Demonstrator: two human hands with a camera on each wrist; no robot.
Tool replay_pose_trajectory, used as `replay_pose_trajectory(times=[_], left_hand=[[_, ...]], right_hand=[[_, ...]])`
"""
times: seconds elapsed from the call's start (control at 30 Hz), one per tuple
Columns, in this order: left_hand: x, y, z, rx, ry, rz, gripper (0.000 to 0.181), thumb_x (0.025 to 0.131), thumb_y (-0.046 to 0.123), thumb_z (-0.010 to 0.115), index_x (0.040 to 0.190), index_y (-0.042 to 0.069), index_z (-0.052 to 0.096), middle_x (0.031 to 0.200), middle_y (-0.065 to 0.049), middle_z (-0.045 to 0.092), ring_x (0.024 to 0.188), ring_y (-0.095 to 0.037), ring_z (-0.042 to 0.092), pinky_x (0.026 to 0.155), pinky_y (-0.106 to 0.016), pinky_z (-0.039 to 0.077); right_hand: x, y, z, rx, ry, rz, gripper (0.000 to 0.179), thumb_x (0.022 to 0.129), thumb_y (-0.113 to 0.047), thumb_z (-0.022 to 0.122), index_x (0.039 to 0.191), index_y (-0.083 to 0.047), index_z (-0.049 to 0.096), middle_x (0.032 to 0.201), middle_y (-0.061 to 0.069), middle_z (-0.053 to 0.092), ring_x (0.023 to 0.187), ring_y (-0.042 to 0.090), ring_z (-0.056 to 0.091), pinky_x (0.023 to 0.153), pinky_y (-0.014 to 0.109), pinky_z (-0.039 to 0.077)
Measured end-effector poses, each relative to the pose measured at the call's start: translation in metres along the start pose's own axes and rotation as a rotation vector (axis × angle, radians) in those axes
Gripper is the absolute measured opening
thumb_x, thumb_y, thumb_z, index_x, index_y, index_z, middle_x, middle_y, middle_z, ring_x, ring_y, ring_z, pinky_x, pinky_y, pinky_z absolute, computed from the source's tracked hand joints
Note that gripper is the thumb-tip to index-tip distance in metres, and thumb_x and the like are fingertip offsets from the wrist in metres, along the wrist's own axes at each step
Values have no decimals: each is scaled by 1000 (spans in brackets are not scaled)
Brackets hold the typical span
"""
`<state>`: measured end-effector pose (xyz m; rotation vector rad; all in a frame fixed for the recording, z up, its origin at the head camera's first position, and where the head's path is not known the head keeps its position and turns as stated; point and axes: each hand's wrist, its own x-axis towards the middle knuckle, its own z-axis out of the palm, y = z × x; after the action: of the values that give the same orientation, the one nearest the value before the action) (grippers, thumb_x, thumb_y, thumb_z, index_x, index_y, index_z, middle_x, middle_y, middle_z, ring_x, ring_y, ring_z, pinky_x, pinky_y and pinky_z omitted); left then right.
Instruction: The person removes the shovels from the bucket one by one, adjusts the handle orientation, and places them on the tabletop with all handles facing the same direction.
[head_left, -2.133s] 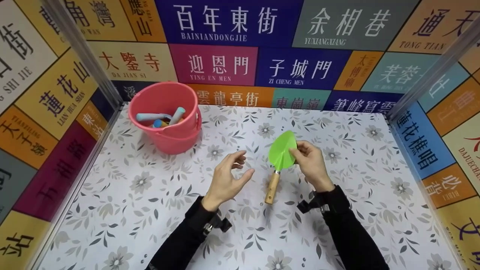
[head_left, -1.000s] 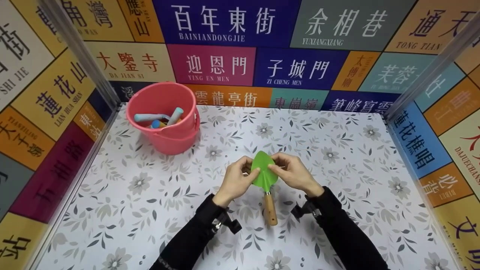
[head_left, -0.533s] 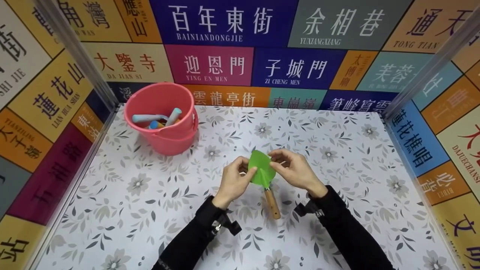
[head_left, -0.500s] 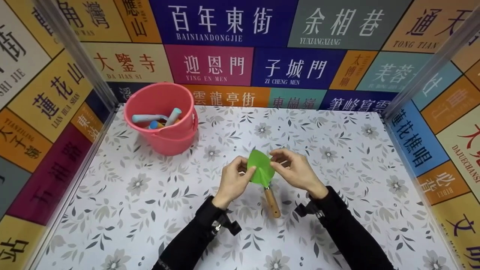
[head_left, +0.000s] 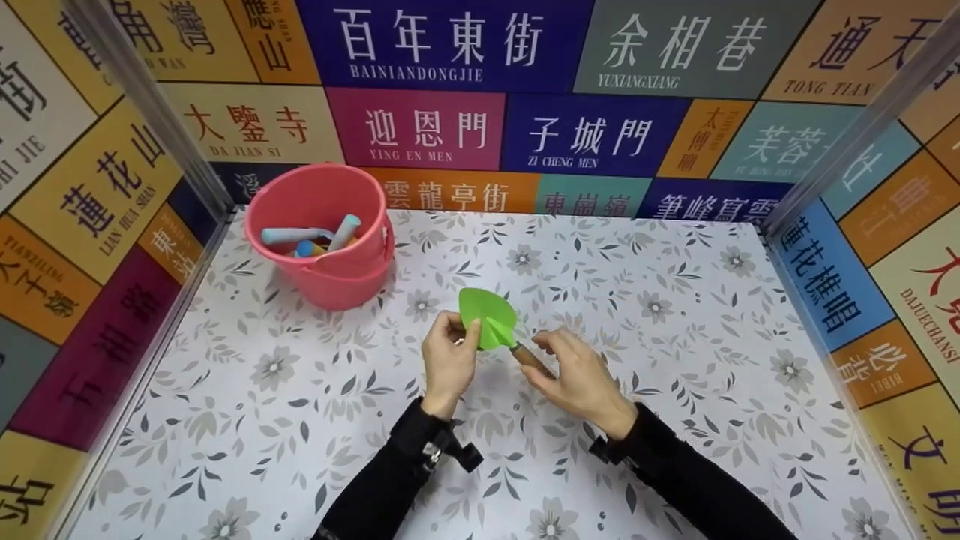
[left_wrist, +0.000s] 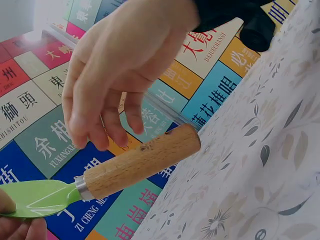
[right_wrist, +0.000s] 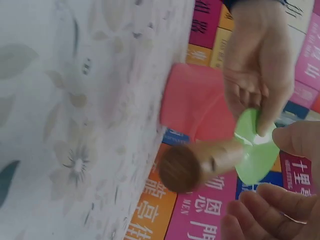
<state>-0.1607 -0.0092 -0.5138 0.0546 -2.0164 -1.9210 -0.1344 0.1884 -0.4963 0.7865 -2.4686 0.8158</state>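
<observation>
A hand trowel (head_left: pixel 489 313) with a bright green blade and a wooden handle (left_wrist: pixel 142 161) is held above the table. My left hand (head_left: pixel 448 361) pinches the blade's left edge between thumb and fingers. Beside the handle is my right hand (head_left: pixel 583 381), its fingers loosely bent and apart. In the left wrist view a gap shows between the right fingertips and the wood. The right wrist view has the handle's end pointing at the camera, with the right thumb and fingers spread around the blade side without gripping it.
A pink bucket (head_left: pixel 339 285) stands at the table's back left. Inside lie tools with pale blue handles (head_left: pixel 289 235) and a blue-and-yellow piece (head_left: pixel 307 248). Printed sign panels (head_left: pixel 427 131) wall the back and both sides of the flower-patterned table (head_left: pixel 247 420).
The right hand, earlier on the blade, has let go and moved down beside the handle. The left hand has carried the trowel leftward, tilting its blade to the left.
</observation>
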Motion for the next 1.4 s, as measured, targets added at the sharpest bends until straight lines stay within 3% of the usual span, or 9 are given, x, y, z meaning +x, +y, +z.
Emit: replay_pose_trajectory(times=[0.3, 0.6, 1.13, 1.4], left_hand=[[-5, 3, 4, 3, 29, -69, 11, 91, 1, 70, 93, -4, 61, 87, -17, 68, 75, -23, 68, 60, -19, 52], [-8, 3, 5, -5, 17, -75, 11, 91, 3, 70, 93, -3, 61, 88, -17, 68, 76, -22, 67, 62, -20, 54], [-12, 2, 6, 11, 31, -17, 11, 91, 5, 71, 92, -2, 61, 84, -15, 67, 74, -21, 69, 62, -20, 54], [-11, 5, 7, 20, 32, 9, 15, 89, 4, 73, 97, -4, 64, 85, -17, 69, 76, -22, 70, 68, -30, 61]], right_hand=[[-1, -2, 19, -67, -34, 45, 41, 79, -16, 83, 110, 1, 63, 96, 12, 67, 82, 25, 64, 72, 37, 59], [0, -2, 24, -97, -34, 33, 35, 82, -13, 78, 109, 2, 63, 95, 11, 66, 81, 25, 63, 72, 38, 58], [-1, 0, 24, -99, -30, 15, 24, 85, -6, 75, 105, 1, 65, 89, 9, 64, 78, 22, 60, 69, 34, 57], [2, 0, 19, -106, -1, -12, 26, 83, -4, 76, 105, 4, 65, 90, 12, 65, 78, 23, 61, 68, 35, 57]])
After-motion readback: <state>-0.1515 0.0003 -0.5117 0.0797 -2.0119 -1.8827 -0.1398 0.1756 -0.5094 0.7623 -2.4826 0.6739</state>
